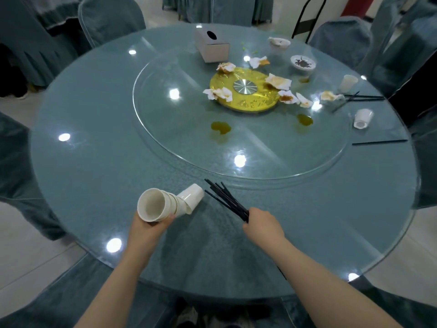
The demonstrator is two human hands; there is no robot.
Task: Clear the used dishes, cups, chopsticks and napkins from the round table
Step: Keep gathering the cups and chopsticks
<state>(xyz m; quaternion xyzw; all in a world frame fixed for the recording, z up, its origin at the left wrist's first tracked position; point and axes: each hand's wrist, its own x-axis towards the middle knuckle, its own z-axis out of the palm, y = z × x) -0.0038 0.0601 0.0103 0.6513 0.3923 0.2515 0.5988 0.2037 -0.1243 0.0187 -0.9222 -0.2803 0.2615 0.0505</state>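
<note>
My left hand [147, 227] is gripping a stack of white cups [165, 204], fingers curled under the nearest cup, the stack lying tilted with its open mouth facing me; my right hand [263, 222] is clenching a bundle of black chopsticks [225, 200], their tips fanning out toward the glass turntable [165, 129]; both hands are hovering over the near edge of the round table [94, 185]. Across the table, crumpled stained napkins [277, 82] are lying around and on the yellow centre disc [246, 104]; a small dish [303, 62] with dark scraps is sitting at the far right, and a bowl [279, 43] stuffed with a napkin is sitting behind it; one cup [347, 83] is standing beside loose chopsticks [361, 98], another cup [363, 118] is lying on its side, and a single chopstick [379, 142] is resting near the right rim; a tissue box [211, 46] is standing at the far side; two yellowish spills [220, 127] are pooling on the turntable.
</note>
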